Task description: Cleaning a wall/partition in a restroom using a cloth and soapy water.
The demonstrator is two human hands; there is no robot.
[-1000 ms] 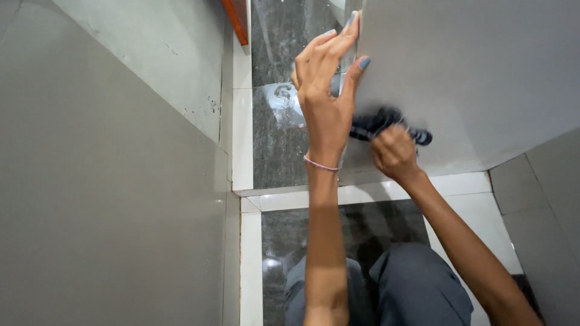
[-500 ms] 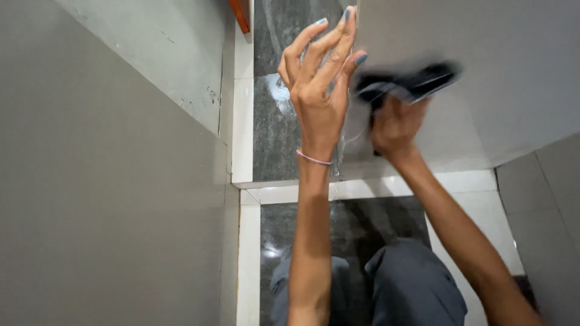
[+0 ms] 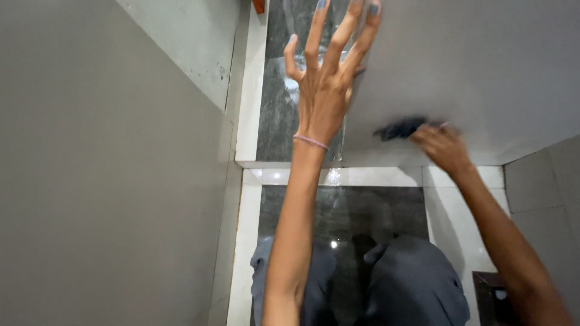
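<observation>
My left hand point(image 3: 323, 90) rests flat against a grey panel point(image 3: 483, 66), fingers spread wide (a thin pink band circles the wrist). My right hand point(image 3: 444, 148), fingers curled together, presses a dark cloth point(image 3: 399, 128) against the same panel.

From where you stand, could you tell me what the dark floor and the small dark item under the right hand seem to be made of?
The dark glossy floor looks like polished stone or glazed tile: mottled, with bright reflections. The small dark item under the right hand looks like soft cloth, though blurred.
</observation>
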